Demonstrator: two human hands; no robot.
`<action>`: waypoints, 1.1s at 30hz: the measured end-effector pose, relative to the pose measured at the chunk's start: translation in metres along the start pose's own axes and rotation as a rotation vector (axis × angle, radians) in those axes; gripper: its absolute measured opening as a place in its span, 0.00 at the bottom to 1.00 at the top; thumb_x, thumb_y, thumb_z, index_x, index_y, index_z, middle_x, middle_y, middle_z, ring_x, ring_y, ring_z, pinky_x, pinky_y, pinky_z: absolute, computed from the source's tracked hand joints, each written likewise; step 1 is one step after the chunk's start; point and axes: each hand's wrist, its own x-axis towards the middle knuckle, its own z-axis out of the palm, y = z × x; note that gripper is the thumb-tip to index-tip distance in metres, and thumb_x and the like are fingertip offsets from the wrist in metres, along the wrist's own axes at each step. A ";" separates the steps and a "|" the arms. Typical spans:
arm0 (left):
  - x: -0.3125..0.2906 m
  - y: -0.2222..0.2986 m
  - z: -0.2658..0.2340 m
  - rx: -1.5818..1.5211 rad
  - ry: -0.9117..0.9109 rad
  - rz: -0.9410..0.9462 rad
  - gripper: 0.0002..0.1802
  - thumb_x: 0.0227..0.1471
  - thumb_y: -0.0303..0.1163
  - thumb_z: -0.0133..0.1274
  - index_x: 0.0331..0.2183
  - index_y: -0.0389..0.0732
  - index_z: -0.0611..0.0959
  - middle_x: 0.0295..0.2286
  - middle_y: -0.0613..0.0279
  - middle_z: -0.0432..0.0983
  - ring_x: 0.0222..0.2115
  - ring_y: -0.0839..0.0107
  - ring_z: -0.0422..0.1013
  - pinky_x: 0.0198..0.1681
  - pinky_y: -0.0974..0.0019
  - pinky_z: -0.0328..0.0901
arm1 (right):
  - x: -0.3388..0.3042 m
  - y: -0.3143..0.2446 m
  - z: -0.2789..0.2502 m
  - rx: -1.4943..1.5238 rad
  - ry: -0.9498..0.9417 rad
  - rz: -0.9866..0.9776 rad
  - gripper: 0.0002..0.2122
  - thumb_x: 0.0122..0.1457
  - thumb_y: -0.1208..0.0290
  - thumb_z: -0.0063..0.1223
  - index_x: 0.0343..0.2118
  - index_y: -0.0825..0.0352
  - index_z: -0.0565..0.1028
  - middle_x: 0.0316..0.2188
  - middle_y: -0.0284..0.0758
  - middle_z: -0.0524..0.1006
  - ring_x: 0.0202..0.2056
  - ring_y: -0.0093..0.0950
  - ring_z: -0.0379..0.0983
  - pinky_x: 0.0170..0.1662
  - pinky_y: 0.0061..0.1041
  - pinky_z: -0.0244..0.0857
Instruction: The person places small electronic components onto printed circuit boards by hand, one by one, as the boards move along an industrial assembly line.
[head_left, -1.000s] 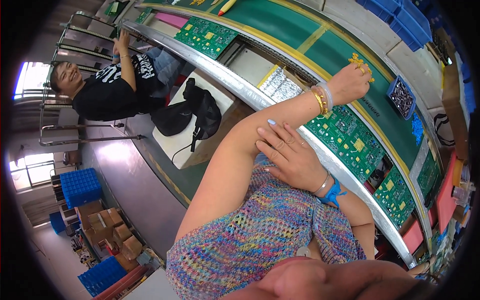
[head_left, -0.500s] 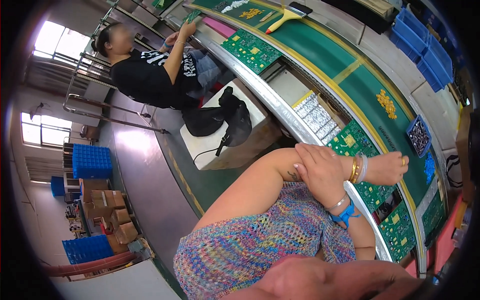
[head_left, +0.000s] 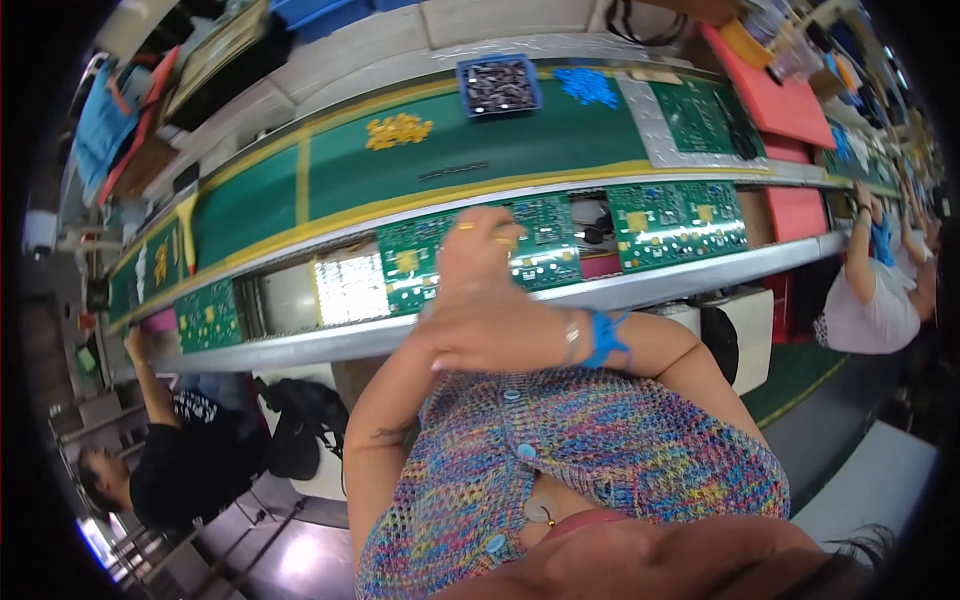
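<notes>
My left hand is held over a green circuit board on the rail line, its fingers curled in, with rings on them and no object visible in them. Across my left wrist lies my right hand, blurred, its fingers bent around the wrist; a blue band shows at its own wrist. Another circuit board sits to the right, and a silvery sheet to the left. Beyond the rail are a row of small black parts and a heap of yellow parts.
A blue tray of dark components and a heap of blue parts rest on the far green bench. Left of them lies a yellow-handled brush. A metal rail runs in front of me. Co-workers sit left and right.
The view has swung so the line now runs across in front of me. My right hand has slid from my left forearm toward the wrist, covering the bracelets.
</notes>
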 end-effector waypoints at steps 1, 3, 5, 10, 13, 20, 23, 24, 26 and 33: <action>-0.002 -0.009 -0.014 -0.007 -0.013 -0.056 0.11 0.35 0.24 0.54 0.28 0.45 0.80 0.32 0.61 0.72 0.37 0.60 0.68 0.39 0.61 0.64 | -0.005 -0.006 -0.037 -0.071 -0.059 0.172 0.12 0.53 0.63 0.50 0.39 0.62 0.74 0.34 0.36 0.76 0.37 0.34 0.73 0.40 0.34 0.65; -0.007 -0.021 -0.029 0.042 0.069 -0.166 0.09 0.38 0.25 0.55 0.29 0.42 0.79 0.33 0.60 0.72 0.37 0.59 0.67 0.39 0.60 0.64 | -0.028 0.014 -0.083 -0.144 0.019 0.443 0.13 0.53 0.65 0.52 0.40 0.64 0.74 0.35 0.36 0.77 0.39 0.34 0.74 0.43 0.32 0.66; -0.006 -0.035 -0.045 0.076 0.057 -0.225 0.10 0.40 0.26 0.56 0.31 0.41 0.79 0.34 0.59 0.71 0.38 0.59 0.67 0.40 0.60 0.63 | -0.044 0.049 -0.110 -0.130 0.239 0.616 0.12 0.55 0.66 0.52 0.41 0.65 0.75 0.35 0.36 0.78 0.37 0.31 0.76 0.41 0.27 0.68; 0.053 -0.056 -0.035 0.189 0.075 -0.129 0.22 0.44 0.30 0.57 0.44 0.42 0.74 0.41 0.55 0.69 0.42 0.55 0.65 0.45 0.58 0.62 | -0.031 0.119 -0.147 -0.348 0.277 0.656 0.12 0.54 0.67 0.52 0.42 0.63 0.75 0.31 0.35 0.78 0.33 0.30 0.75 0.37 0.26 0.68; 0.098 -0.079 -0.008 0.227 0.004 0.012 0.28 0.43 0.30 0.56 0.49 0.43 0.70 0.44 0.55 0.69 0.44 0.56 0.65 0.47 0.58 0.62 | -0.008 0.156 -0.137 -0.572 0.280 0.531 0.11 0.51 0.69 0.54 0.39 0.62 0.75 0.30 0.34 0.77 0.35 0.32 0.73 0.38 0.29 0.67; 0.162 -0.129 0.034 0.416 -0.039 0.281 0.25 0.40 0.26 0.55 0.45 0.44 0.76 0.37 0.60 0.74 0.39 0.59 0.69 0.42 0.61 0.66 | 0.036 0.201 -0.124 -1.061 0.211 0.494 0.04 0.49 0.70 0.54 0.27 0.61 0.75 0.27 0.34 0.75 0.34 0.34 0.72 0.36 0.32 0.68; 0.168 -0.130 0.037 0.302 -0.001 0.192 0.07 0.43 0.26 0.48 0.27 0.37 0.79 0.27 0.52 0.73 0.34 0.53 0.68 0.39 0.58 0.64 | 0.043 0.219 -0.119 -1.127 0.103 0.571 0.05 0.51 0.67 0.53 0.27 0.61 0.77 0.28 0.36 0.77 0.29 0.35 0.74 0.31 0.32 0.69; 0.167 -0.129 0.038 0.295 -0.033 0.179 0.07 0.43 0.26 0.47 0.27 0.37 0.78 0.27 0.52 0.73 0.34 0.53 0.68 0.39 0.58 0.64 | 0.042 0.227 -0.116 -1.080 0.151 0.567 0.05 0.50 0.70 0.50 0.26 0.63 0.75 0.25 0.38 0.76 0.28 0.36 0.73 0.31 0.32 0.68; 0.166 -0.127 0.029 0.288 -0.067 0.146 0.07 0.43 0.26 0.47 0.27 0.36 0.77 0.27 0.51 0.73 0.33 0.52 0.68 0.39 0.57 0.64 | 0.045 0.216 -0.115 -1.024 0.207 0.530 0.05 0.49 0.73 0.46 0.25 0.64 0.75 0.22 0.39 0.75 0.28 0.36 0.74 0.32 0.31 0.68; 0.172 -0.118 0.031 0.264 -0.150 0.114 0.05 0.44 0.27 0.48 0.23 0.37 0.77 0.26 0.50 0.73 0.31 0.52 0.69 0.37 0.56 0.65 | 0.005 0.219 -0.116 -0.847 0.378 0.201 0.03 0.49 0.73 0.51 0.27 0.65 0.73 0.25 0.39 0.73 0.32 0.38 0.71 0.36 0.33 0.65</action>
